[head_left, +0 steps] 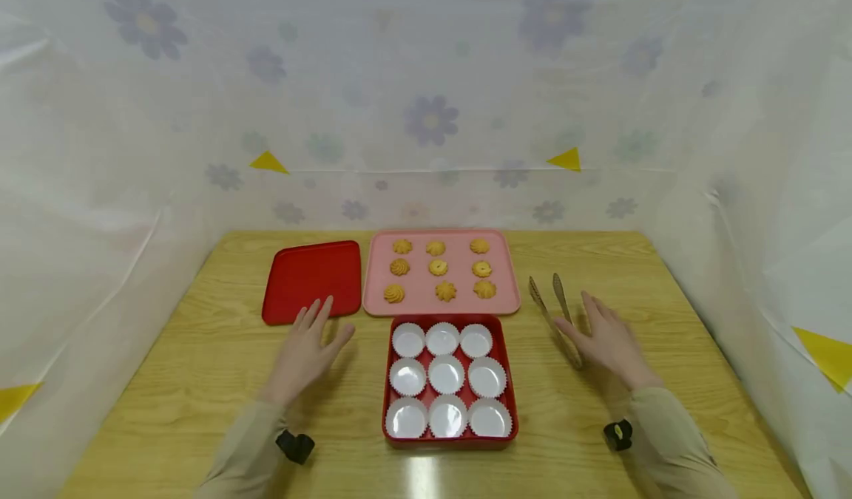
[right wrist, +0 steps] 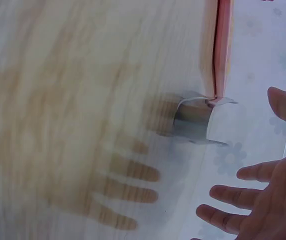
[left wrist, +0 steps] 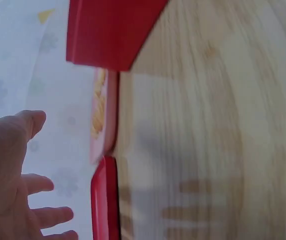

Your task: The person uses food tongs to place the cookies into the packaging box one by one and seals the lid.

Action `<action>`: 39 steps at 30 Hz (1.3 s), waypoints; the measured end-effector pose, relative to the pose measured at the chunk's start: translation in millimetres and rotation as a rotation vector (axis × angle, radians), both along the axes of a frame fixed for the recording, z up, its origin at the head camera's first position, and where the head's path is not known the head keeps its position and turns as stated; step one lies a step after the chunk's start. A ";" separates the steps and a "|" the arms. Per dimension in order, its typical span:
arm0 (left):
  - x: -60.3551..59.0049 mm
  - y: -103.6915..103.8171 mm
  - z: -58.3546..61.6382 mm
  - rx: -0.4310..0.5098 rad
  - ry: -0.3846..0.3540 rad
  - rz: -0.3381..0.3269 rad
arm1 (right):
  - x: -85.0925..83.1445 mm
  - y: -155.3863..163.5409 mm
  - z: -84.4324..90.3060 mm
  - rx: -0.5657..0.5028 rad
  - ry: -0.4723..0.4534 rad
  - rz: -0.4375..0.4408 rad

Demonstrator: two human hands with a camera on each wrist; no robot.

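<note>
Head view is showing a wooden bench (head_left: 220,366) enclosed on three sides by a pale flowered sheet (head_left: 426,114), which is hanging close against the far edge and both side edges. The widest bare strips of wood are lying to the left of the red box (head_left: 450,440) and to its right, where the two hands are hovering. The left hand (head_left: 306,351) is spreading its fingers flat and relaxed, holding nothing; its fingertips are reaching the near edge of the red lid (head_left: 311,279), though whether they are touching it cannot be told. The right hand (head_left: 609,340) is likewise lying open with straight fingers, gripping nothing. The metal tongs (head_left: 555,320) are resting on the bench just beside that hand, on its inner side, with the two arms pointing away toward the far edge; the thumb side appears to be meeting the near end of the tongs.

Between the hands, the red box is sitting near the front edge and holding nine white paper cups (head_left: 446,373) in three rows. Directly behind it, touching or nearly so, the pink tray (head_left: 506,292) is carrying nine cookies (head_left: 438,267). The red lid is lying flat just left of the pink tray.

Right wrist view is blurring, showing open fingers (right wrist: 233,195) above the wood with the tongs (right wrist: 195,120) near them.
</note>
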State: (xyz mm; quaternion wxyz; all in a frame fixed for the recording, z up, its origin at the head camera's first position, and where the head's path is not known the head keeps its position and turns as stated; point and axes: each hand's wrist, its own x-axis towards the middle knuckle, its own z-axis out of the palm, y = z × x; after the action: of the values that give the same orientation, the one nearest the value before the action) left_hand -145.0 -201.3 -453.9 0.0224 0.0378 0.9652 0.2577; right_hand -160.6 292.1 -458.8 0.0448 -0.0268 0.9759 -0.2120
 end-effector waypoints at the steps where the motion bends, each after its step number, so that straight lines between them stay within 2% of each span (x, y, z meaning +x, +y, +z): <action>1: 1.3 2.9 1.0 0.025 -0.018 -0.003 | -0.7 -0.7 -0.1 -0.007 0.001 0.007; 4: 5.6 12.1 3.8 0.081 -0.063 -0.016 | -2.4 -3.1 -0.6 -0.021 -0.001 0.018; 7: 9.6 21.0 5.8 0.128 -0.076 -0.020 | -3.4 -5.4 -1.5 -0.032 -0.023 0.016; 15: 16.7 43.3 9.8 0.282 -0.165 0.021 | -6.4 -14.8 2.8 -0.033 -0.056 0.015; 20: 22.4 54.9 11.6 0.349 -0.193 -0.018 | -9.6 -19.9 3.1 -0.003 -0.062 0.011; 26: 26.3 63.2 9.8 0.416 -0.197 -0.051 | -13.7 -22.6 -0.4 0.008 -0.074 -0.007; 34: 27.2 71.6 11.9 0.420 -0.161 -0.005 | -20.8 -23.9 -4.6 0.017 -0.106 -0.014; 39: 26.9 72.8 12.5 0.436 -0.159 0.000 | -23.2 -25.2 -4.9 0.015 -0.112 -0.026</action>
State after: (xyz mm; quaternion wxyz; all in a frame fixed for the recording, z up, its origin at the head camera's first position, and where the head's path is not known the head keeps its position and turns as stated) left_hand -118.1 -128.5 -441.4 0.0897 0.0214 0.8820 0.4621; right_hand -183.8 266.9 -463.7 0.0969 -0.0018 0.9736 -0.2066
